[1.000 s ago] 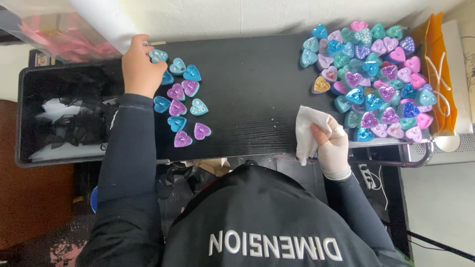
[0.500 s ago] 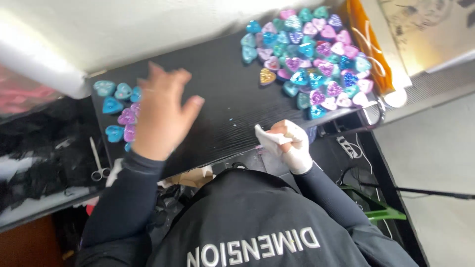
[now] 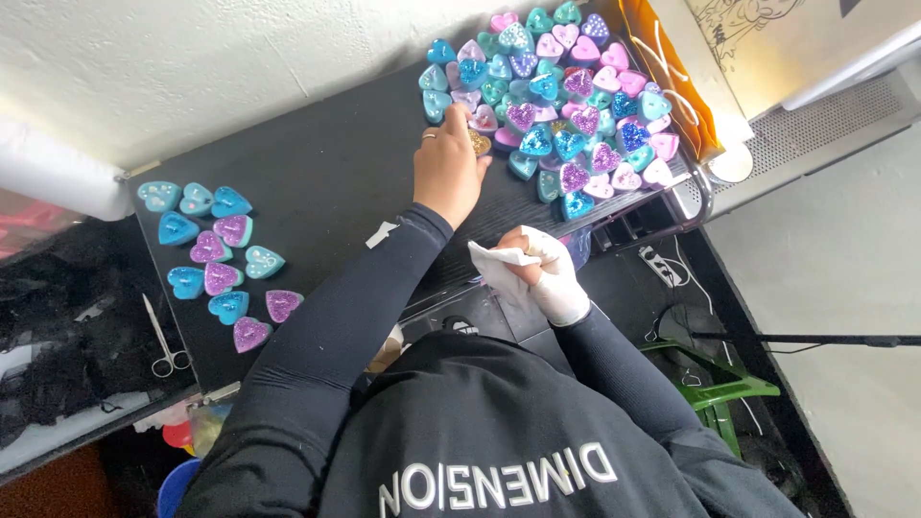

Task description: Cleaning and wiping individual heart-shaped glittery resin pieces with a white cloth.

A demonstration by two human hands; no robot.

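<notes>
hands first: left hand (image 3: 447,165) is stretched out to the big pile of heart-shaped pieces (image 3: 561,101), fingers curled down together onto a gold glitter heart (image 3: 479,144) at the pile's near edge. we can't tell if the heart is pinched or only touched, since the fingertips are hidden under the knuckles. there's a ring on one finger. the left arm is in a dark sleeve, extended diagonally across the black tabletop (image 3: 326,173), wrist about straight.

right hand (image 3: 547,269) wears a white glove and is closed tight around a crumpled white cloth (image 3: 499,261), held close to the body at the table's near edge, elbow bent.

the gold heart sits on the tabletop, touching purple and teal glitter hearts of the pile. well apart, at the table's other end, lies a smaller group of hearts (image 3: 219,264), blue, teal and purple, laid flat. scissors (image 3: 163,341) lie just beside that group.
</notes>
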